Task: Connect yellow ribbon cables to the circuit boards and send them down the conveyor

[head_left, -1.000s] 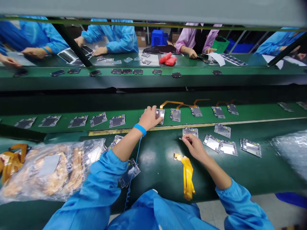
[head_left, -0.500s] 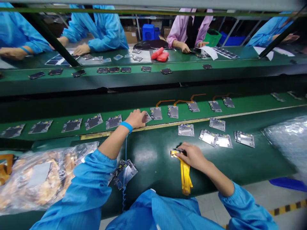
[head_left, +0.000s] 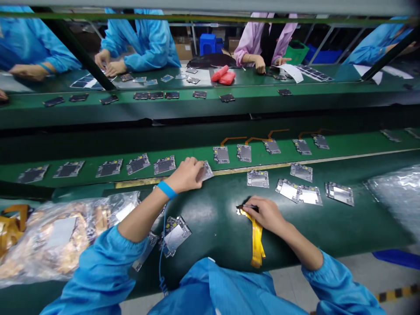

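My left hand (head_left: 187,176) grips a small grey circuit board (head_left: 206,171) by its left side, over the belt's near edge. In my right hand (head_left: 266,213) is a thin dark tool that looks like tweezers (head_left: 251,206). Its tip is at the connector end of a bundle of yellow flex cables (head_left: 257,245) lying on the bench. Whether the tip holds a cable I cannot make out. Just beyond lies a circuit board (head_left: 257,178), with several more boards (head_left: 309,195) to the right. Other boards (head_left: 176,236) lie overlapped near my left forearm.
A green belt (head_left: 183,153) carries several boards (head_left: 165,165), some with orange flex cables (head_left: 234,138). A plastic bag of copper-coloured parts (head_left: 72,236) lies left, bubble wrap (head_left: 397,192) right. A blue cord runs from my left wristband (head_left: 167,190). Co-workers sit across.
My left hand has left a cabled board on the belt and brought another board toward the bench. My right hand has moved nearer me, onto the flex cables. The view has shifted slightly.
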Available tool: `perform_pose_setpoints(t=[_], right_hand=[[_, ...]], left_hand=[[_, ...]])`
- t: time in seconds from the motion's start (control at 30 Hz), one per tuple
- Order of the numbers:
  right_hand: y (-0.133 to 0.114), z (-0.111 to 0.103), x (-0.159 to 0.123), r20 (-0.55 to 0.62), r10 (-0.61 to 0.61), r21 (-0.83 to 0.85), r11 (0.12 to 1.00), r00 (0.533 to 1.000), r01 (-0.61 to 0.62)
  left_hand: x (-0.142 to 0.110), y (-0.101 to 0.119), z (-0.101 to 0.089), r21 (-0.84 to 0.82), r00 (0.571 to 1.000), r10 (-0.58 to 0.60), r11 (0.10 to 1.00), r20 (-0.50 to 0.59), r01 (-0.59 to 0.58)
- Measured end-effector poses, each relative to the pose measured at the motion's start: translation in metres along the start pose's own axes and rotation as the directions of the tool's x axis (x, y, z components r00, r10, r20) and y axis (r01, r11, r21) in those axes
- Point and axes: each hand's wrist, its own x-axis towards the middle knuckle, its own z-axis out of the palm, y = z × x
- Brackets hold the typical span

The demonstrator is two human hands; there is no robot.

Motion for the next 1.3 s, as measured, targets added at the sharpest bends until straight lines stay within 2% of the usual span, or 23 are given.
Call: perform_pose_setpoints(t=[0.1,0.27,0.43,0.67,0.9,1.1,1.3], right_hand=[[0.004,-0.004,-0.001,-0.035,-0.025,0.087,0.996,0.999,0.028],[-0.002,-0.010,0.010,0.036,0.021,0.168,0.985,0.999,-0.027],[-0.013,-0.007,0.040,0.046,-0.027,0.220,0.975,0.999,0.016],[-0.014,0.007,0.079,0.086,-0.066,0.289,0.956,0.994,0.039],[-0.020,0.011,0.096,0.089,-0.009,0.171,0.985,0.996,-0.007],[-0.034,0.014,0.107,0.054,0.067,0.006,0.998,0.996,-0.067],[-0.042,0.013,0.108,0.062,0.111,-0.079,0.991,0.992,-0.106]], left_hand=[[-0.021,0.024,0.014,-0.026,0.994,0.113,0.993,0.005,-0.113],[-0.042,0.043,0.028,0.000,0.981,0.191,0.982,0.044,-0.191],[-0.037,0.044,0.026,-0.008,0.967,0.256,0.967,-0.014,-0.256],[-0.020,0.041,0.030,-0.029,0.946,0.323,0.946,0.028,-0.322],[-0.018,0.039,0.034,-0.078,0.938,0.347,0.935,-0.006,-0.346],[-0.025,0.037,0.040,-0.125,0.957,0.287,0.949,-0.043,-0.290],[-0.027,0.038,0.043,-0.111,0.962,0.270,0.956,-0.037,-0.273]])
